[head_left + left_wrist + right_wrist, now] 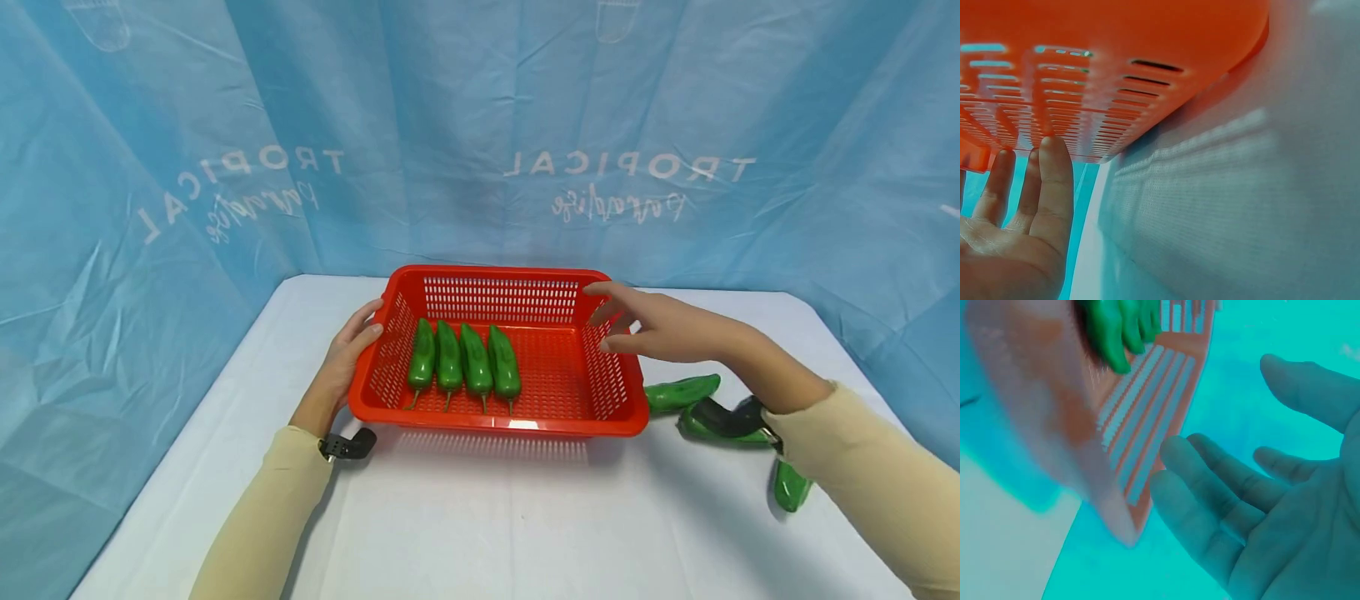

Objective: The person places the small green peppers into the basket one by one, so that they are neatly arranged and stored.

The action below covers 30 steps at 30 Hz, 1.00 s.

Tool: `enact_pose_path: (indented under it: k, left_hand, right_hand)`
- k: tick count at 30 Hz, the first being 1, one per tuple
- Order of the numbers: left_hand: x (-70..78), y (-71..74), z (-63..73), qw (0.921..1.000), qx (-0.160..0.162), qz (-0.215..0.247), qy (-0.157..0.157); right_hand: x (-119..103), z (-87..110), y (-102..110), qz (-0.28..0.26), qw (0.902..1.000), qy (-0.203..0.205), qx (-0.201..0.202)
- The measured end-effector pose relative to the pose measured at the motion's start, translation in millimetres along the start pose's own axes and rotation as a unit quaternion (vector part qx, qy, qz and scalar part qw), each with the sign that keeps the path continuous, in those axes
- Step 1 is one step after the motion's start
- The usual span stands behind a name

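Observation:
A red plastic basket (551, 358) with slotted walls holds several green chili peppers (476, 360), lined up side by side in its left half with stems toward the front. My left hand (347, 350) is at the basket's left side. Nearly straight fingers (1054, 181) touch the slotted wall in the left wrist view. At the opposite end, my right hand (656, 325) hovers by the right rim, fingers spread and lightly bent, thumb apart, with nothing in the grasp. The right wrist view shows that bare palm (1297, 531) beside the basket wall (1147, 431).
More green peppers lie on the white table right of the basket: one pepper (682, 393) beside its wall, another pepper (720, 429) partly under the right wrist's camera, and a third pepper (791, 485) by the right sleeve. A blue printed curtain (465, 208) surrounds the back and left.

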<state>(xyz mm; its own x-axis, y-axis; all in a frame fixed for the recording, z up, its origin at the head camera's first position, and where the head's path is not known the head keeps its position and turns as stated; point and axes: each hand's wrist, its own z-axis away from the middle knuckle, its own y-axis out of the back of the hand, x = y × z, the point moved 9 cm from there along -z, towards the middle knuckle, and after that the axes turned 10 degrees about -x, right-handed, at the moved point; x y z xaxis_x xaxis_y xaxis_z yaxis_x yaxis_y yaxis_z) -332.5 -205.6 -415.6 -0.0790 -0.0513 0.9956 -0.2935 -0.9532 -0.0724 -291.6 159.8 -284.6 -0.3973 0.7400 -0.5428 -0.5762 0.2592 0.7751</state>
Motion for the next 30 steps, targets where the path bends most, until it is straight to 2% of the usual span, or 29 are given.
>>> enact_pose_path:
  k: [6,11,20,26,30]
  left_hand:
    - [0.5,-0.2,-1.3,1.0,-0.004,-0.005,0.003]
    - [1.0,1.1,-0.5,1.0,-0.005,-0.004,0.003]
    - [-0.5,-1.1,1.0,1.0,-0.005,-0.006,0.004]
    - [0.2,-2.3,1.0,1.0,-0.009,0.001,0.003]
    - [2.0,-1.6,1.2,1.0,-0.009,0.003,-0.002]
  right_hand:
    - [33.8,56.6,1.3,0.009,0.9985,-0.026,0.047]
    - [59.2,85.7,-2.3,0.039,0.9954,-0.042,0.077]
    - [93.6,112.4,-14.2,0.075,0.9893,-0.072,0.102]
    - [128.9,130.8,-34.6,0.095,0.9837,-0.118,0.097]
    - [141.8,134.9,-47.3,0.09,0.9836,-0.125,0.093]
